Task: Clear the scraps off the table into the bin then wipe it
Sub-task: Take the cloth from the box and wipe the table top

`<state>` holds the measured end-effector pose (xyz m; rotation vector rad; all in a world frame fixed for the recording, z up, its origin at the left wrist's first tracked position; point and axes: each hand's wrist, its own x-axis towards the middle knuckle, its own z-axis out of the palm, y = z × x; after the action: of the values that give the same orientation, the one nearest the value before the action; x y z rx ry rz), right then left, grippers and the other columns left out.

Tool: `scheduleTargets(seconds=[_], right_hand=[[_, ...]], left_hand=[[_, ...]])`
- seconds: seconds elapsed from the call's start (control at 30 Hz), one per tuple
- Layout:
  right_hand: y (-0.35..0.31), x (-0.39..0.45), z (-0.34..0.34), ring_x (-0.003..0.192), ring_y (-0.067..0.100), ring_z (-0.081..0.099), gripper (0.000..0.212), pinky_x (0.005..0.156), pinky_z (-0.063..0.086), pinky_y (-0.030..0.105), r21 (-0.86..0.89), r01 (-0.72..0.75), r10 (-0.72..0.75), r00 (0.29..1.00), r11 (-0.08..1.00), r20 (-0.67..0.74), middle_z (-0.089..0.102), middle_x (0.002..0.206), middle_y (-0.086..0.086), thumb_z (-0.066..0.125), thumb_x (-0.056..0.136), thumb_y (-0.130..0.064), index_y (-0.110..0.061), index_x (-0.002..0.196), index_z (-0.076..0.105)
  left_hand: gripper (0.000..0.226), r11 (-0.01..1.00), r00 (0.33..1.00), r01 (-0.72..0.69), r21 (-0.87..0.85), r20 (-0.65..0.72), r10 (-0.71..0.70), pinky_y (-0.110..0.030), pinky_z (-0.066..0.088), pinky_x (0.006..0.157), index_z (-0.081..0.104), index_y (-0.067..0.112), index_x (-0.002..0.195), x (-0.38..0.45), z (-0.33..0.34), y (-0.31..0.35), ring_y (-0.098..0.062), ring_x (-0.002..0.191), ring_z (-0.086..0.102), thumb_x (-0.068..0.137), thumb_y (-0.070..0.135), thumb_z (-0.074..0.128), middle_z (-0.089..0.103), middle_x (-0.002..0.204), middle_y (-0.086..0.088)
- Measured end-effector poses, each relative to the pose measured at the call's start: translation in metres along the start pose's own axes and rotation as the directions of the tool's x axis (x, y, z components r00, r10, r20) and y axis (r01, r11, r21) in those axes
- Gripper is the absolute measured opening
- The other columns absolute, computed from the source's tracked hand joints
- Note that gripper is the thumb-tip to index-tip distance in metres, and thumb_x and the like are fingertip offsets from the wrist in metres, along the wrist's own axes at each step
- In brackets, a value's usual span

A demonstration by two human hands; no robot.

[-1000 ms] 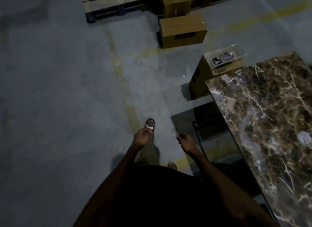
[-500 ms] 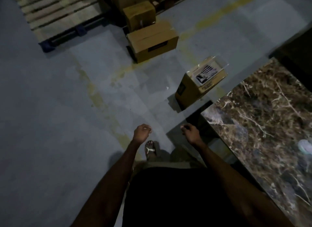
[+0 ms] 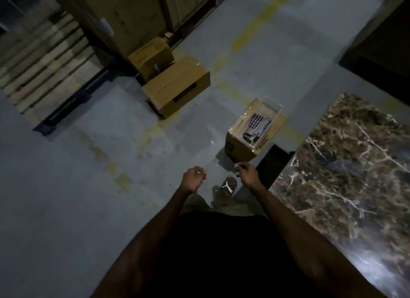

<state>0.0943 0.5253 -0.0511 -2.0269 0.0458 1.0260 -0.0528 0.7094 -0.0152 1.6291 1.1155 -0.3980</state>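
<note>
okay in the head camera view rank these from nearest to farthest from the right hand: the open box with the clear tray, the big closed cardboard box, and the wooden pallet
From the right hand:
1. Open box with the clear tray, just ahead, beside the marble table.
2. Big closed cardboard box, farther ahead, to the left.
3. Wooden pallet, far left.

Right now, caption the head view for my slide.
Person walks beside brown marble table toward open cardboard box, both hands loosely curled, apparently empty.
</note>
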Motion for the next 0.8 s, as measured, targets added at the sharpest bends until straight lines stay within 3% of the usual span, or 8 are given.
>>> scheduleTargets(seconds=[0.1,0.23,0.3,0.4,0.5,0.63,0.73,0.8], right_hand=[[-0.015,0.023,-0.010,0.098,0.031,0.070,0.010,0.082,0.053,0.038,0.063,-0.045,0.048,0.998,0.997,-0.050,0.072,0.099,0.008,0.062,0.102,-0.021,-0.019,0.104,0.071],[-0.029,0.039,-0.021,0.089,0.027,0.068,0.011,0.066,0.048,0.029,0.175,-0.081,0.100,0.990,0.981,-0.103,0.069,0.091,0.005,0.060,0.102,-0.017,-0.020,0.098,0.070],[-0.033,0.054,-0.028,0.090,0.028,0.068,0.011,0.073,0.051,0.033,0.244,-0.116,0.155,0.977,0.963,-0.145,0.070,0.093,0.005,0.061,0.102,-0.016,-0.017,0.097,0.070],[-0.037,0.070,-0.033,0.093,0.029,0.068,0.011,0.088,0.054,0.038,0.306,-0.159,0.224,0.955,0.939,-0.193,0.071,0.094,0.006,0.063,0.100,-0.016,-0.018,0.093,0.072],[-0.047,0.087,-0.040,0.090,0.026,0.066,0.012,0.086,0.052,0.037,0.363,-0.185,0.276,0.937,0.913,-0.215,0.070,0.095,0.007,0.062,0.101,-0.014,-0.014,0.095,0.072],[-0.062,0.100,-0.053,0.096,0.022,0.063,0.017,0.085,0.049,0.034,0.350,-0.230,0.332,0.904,0.908,-0.268,0.069,0.103,0.006,0.056,0.104,-0.016,-0.009,0.105,0.072],[-0.072,0.105,-0.055,0.102,0.023,0.064,0.018,0.088,0.048,0.033,0.294,-0.280,0.366,0.883,0.914,-0.295,0.071,0.107,0.010,0.057,0.105,-0.018,-0.007,0.104,0.071],[-0.081,0.113,-0.055,0.104,0.025,0.065,0.017,0.081,0.047,0.027,0.294,-0.302,0.390,0.866,0.907,-0.311,0.071,0.106,0.011,0.058,0.105,-0.018,-0.008,0.102,0.071]], left_hand=[[0.014,1.000,0.999,-0.030,0.009,-0.013,0.030,-0.027,0.051,0.072,0.071,0.014,0.095,0.025,-0.010,0.054,-0.022,0.078,0.065,0.101,0.017,0.059,0.075,0.091,-0.011],[0.016,0.989,0.991,-0.033,0.142,0.131,0.014,-0.037,0.059,0.083,0.073,0.020,0.095,0.059,-0.003,0.108,-0.026,0.090,0.071,0.100,0.019,0.057,0.075,0.097,-0.004],[0.017,0.971,0.978,-0.074,0.228,0.209,0.026,-0.040,0.060,0.086,0.075,0.019,0.094,0.078,0.004,0.134,-0.027,0.093,0.071,0.098,0.018,0.059,0.074,0.099,-0.004],[0.020,0.926,0.951,-0.171,0.336,0.302,0.066,-0.028,0.050,0.081,0.074,0.003,0.105,0.100,0.009,0.166,-0.021,0.090,0.064,0.100,0.014,0.058,0.070,0.098,-0.009],[0.024,0.873,0.914,-0.250,0.420,0.400,0.069,-0.031,0.050,0.085,0.074,-0.001,0.106,0.134,0.015,0.189,-0.023,0.095,0.065,0.100,0.016,0.058,0.073,0.103,-0.017],[0.048,0.724,0.817,-0.437,0.533,0.572,0.072,-0.034,0.049,0.090,0.075,0.000,0.104,0.173,0.013,0.215,-0.029,0.105,0.067,0.092,0.040,0.052,0.074,0.108,-0.019],[0.027,0.641,0.752,-0.532,0.553,0.656,0.058,-0.028,0.043,0.084,0.073,-0.008,0.104,0.208,0.011,0.238,-0.033,0.106,0.065,0.101,0.015,0.059,0.069,0.114,-0.025],[0.025,0.668,0.761,-0.501,0.551,0.647,0.038,-0.031,0.049,0.088,0.073,-0.004,0.104,0.236,0.014,0.251,-0.032,0.105,0.067,0.100,0.017,0.060,0.071,0.113,-0.022]])
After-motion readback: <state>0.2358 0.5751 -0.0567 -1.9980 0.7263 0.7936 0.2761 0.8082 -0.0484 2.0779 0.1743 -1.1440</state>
